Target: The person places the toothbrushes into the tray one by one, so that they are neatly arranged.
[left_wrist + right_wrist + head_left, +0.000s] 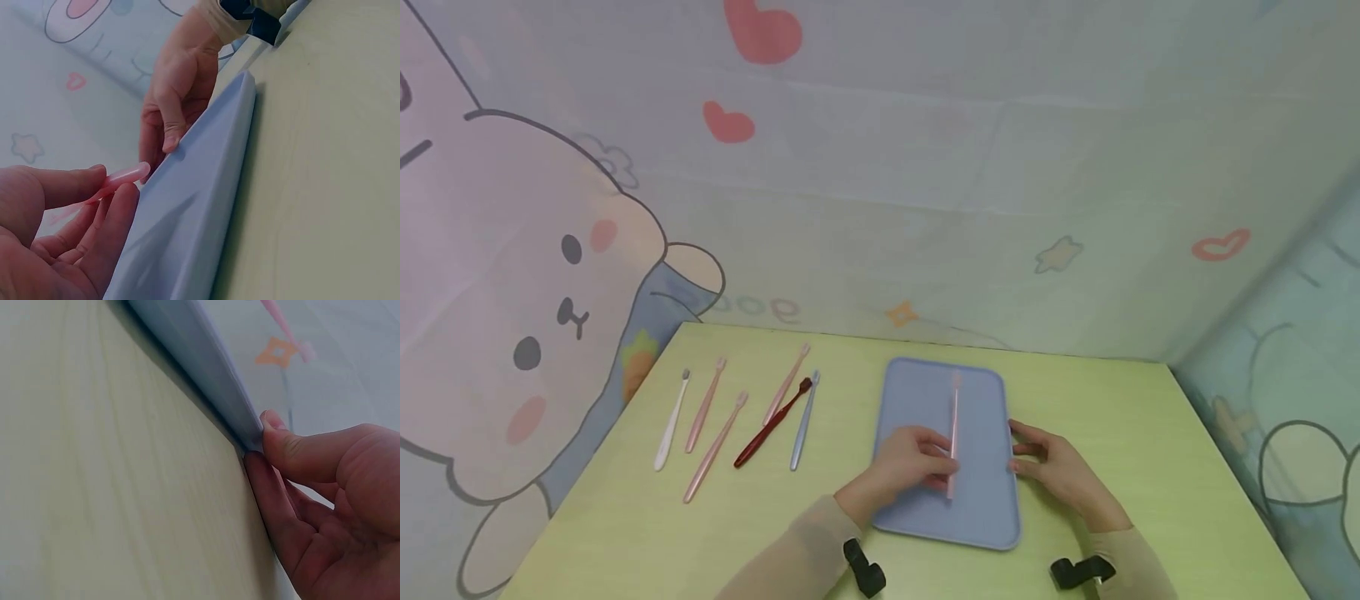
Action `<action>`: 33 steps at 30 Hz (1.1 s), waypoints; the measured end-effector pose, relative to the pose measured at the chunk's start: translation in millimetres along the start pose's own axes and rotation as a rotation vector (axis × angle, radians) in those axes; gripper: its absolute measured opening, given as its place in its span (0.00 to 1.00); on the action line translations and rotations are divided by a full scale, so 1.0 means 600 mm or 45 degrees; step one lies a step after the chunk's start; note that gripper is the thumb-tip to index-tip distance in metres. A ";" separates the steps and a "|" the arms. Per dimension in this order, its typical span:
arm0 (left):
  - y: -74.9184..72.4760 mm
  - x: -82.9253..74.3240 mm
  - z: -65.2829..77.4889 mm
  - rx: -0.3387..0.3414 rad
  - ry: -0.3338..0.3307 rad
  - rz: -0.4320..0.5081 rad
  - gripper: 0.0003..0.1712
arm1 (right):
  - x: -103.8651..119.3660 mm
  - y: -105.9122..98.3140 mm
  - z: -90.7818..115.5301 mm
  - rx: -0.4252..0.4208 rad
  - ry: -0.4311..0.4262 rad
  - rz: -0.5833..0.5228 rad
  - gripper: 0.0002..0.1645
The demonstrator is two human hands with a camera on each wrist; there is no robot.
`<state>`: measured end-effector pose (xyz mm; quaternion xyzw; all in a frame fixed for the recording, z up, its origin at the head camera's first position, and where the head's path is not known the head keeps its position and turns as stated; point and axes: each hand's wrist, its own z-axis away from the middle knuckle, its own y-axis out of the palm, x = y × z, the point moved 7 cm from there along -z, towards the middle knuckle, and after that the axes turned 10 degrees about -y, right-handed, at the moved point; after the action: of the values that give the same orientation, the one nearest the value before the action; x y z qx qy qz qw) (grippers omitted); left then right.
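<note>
In the head view my left hand (pixel 908 460) pinches a pink toothbrush (pixel 954 421) near its handle end, over the blue tray (pixel 985 508). The left wrist view shows the handle (pixel 128 177) between thumb and fingertips, raised above the tray, with a shadow on the tray floor below. My right hand (pixel 1063 477) holds the tray's right edge. Up close in the right wrist view, its thumb (pixel 306 453) lies on the tray wall (pixel 215 369) and a finger sits low against the side, near the table.
On the left of the table (pixel 1075 387) lie several toothbrushes: a white one (pixel 670 425), pink ones (pixel 706 408), a dark red one (pixel 769 428) and a blue one (pixel 803 425). The dark red one crosses a pink one. A printed cloth (pixel 925 150) hangs behind the table.
</note>
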<state>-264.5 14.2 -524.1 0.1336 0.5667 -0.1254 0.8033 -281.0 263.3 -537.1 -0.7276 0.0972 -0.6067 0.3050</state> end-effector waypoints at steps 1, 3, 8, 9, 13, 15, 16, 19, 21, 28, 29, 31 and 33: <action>0.006 0.001 -0.002 0.001 -0.012 0.015 0.17 | 0.001 0.000 0.000 -0.003 0.006 -0.003 0.44; 0.016 0.003 -0.007 0.009 -0.038 0.052 0.17 | 0.002 0.000 -0.001 0.000 0.007 -0.017 0.44; 0.040 0.011 -0.019 0.015 -0.099 0.131 0.17 | 0.004 0.000 0.001 0.018 -0.013 -0.031 0.44; 0.043 0.012 -0.021 0.014 -0.106 0.131 0.17 | 0.004 0.000 0.001 0.021 -0.019 -0.033 0.44; 0.057 0.015 -0.029 0.019 -0.121 0.119 0.18 | 0.005 0.000 0.001 0.029 -0.025 -0.050 0.44; 0.063 0.016 -0.032 0.019 -0.119 0.108 0.17 | 0.006 0.000 0.001 0.029 -0.019 -0.056 0.44; 0.066 0.016 -0.034 0.013 -0.118 0.108 0.17 | 0.005 0.001 0.001 0.030 -0.017 -0.056 0.44; 0.076 0.013 -0.036 -0.020 -0.115 0.079 0.15 | 0.003 0.001 0.001 0.032 -0.010 -0.060 0.44; 0.083 0.011 -0.038 -0.052 -0.112 0.032 0.14 | 0.002 0.000 0.001 0.035 -0.014 -0.056 0.44; 0.101 0.008 -0.043 -0.135 -0.128 -0.072 0.12 | 0.003 0.001 0.003 0.053 -0.016 -0.047 0.43; 0.103 0.008 -0.043 -0.142 -0.130 -0.072 0.12 | 0.003 0.001 0.003 0.056 -0.017 -0.052 0.43; 0.106 0.009 -0.044 -0.156 -0.131 -0.080 0.12 | 0.004 0.001 0.004 0.061 -0.018 -0.061 0.43; 0.109 0.009 -0.045 -0.169 -0.132 -0.088 0.12 | 0.005 0.000 0.003 0.061 -0.023 -0.073 0.43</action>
<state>-263.7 84.4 -533.2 0.0540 0.5357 -0.1219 0.8338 -278.2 262.1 -534.8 -0.7281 0.0590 -0.6107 0.3056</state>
